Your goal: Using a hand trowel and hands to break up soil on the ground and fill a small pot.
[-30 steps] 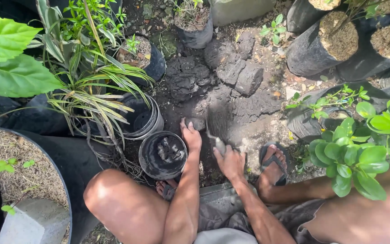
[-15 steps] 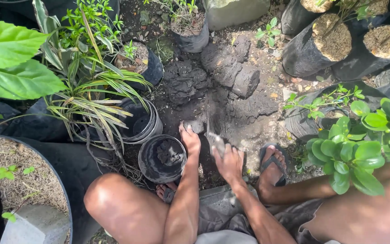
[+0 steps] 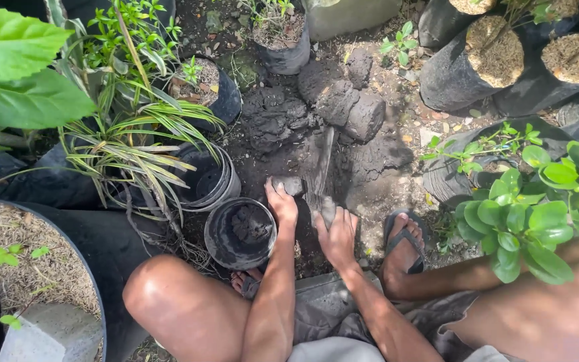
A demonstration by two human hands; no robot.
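Compared with a second ago, your trowel (image 3: 321, 175) stands steeper and further forward: its blade now points away from you into the dark soil heap (image 3: 283, 124), where before it lay lower and closer to your wrist. Your right hand (image 3: 338, 234) is closed round the trowel's handle, fingers wrapped, and has slid a little toward the heap. Your left hand (image 3: 281, 203) has hardly shifted; it lies palm down with its fingers on a grey clod of soil (image 3: 289, 184), just beside the blade. Whether it grips the clod or only presses on it, you cannot tell from here.

The two hands sit close together, almost side by side, at the near edge of the dug patch. The small black pot (image 3: 240, 232), part filled with dark soil, stands just left of your left wrist, touching or nearly so. Behind it a second black pot (image 3: 214, 179) sits under the striped grassy plant (image 3: 132, 144).

Room is tight on the left, where pots and leaves crowd in. On the right, your sandalled foot (image 3: 405, 247) and the leafy shrub (image 3: 537, 201) close the side. The freest ground lies ahead, between the blade and the big soil lumps (image 3: 350, 107).
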